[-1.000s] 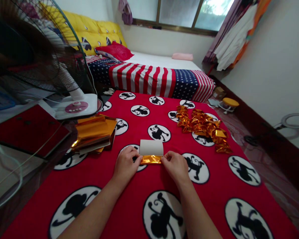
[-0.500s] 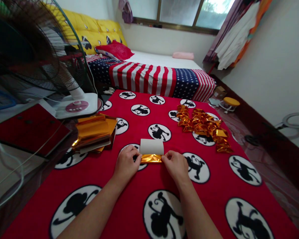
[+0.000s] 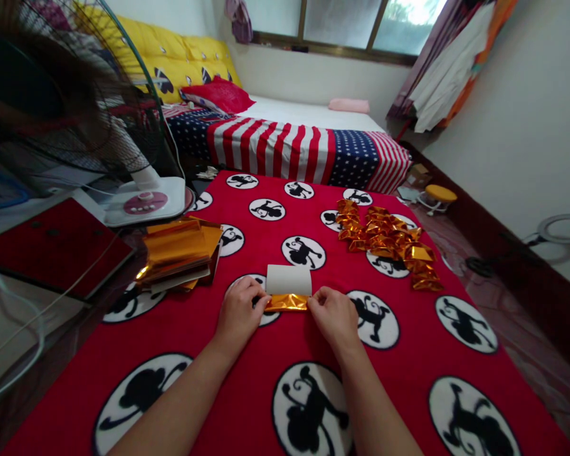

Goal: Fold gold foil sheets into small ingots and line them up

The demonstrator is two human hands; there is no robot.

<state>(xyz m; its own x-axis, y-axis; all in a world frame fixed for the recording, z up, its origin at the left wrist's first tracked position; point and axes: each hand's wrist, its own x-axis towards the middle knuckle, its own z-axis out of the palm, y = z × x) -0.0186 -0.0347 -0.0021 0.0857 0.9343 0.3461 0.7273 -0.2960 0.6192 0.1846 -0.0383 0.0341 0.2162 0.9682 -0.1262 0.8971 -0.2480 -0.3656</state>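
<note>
Between my hands, on the red monkey-print cloth, lies a sheet of gold foil paper (image 3: 289, 282). Its pale back faces up, and the near edge is folded over into a shiny gold strip. My left hand (image 3: 241, 307) pinches the left end of that strip. At the right end, my right hand (image 3: 331, 311) grips it with thumb and fingers closed. A stack of gold foil paper (image 3: 178, 250) lies to the left, beyond my left hand. Several folded gold foil pieces (image 3: 384, 234) sit in rows at the far right of the cloth.
The red cloth (image 3: 247, 405) covers the surface before me. On the left stands an electric fan (image 3: 145, 199) beside a dark red panel (image 3: 57, 244), with loose white cables near it. Beyond are a bed (image 3: 285, 149) with a flag-pattern cover and a yellow stool (image 3: 441, 194).
Both hands stay at the folded strip, almost unmoved. My left fingertips have shifted very slightly at its left end. The fan's blurred blades look different.
</note>
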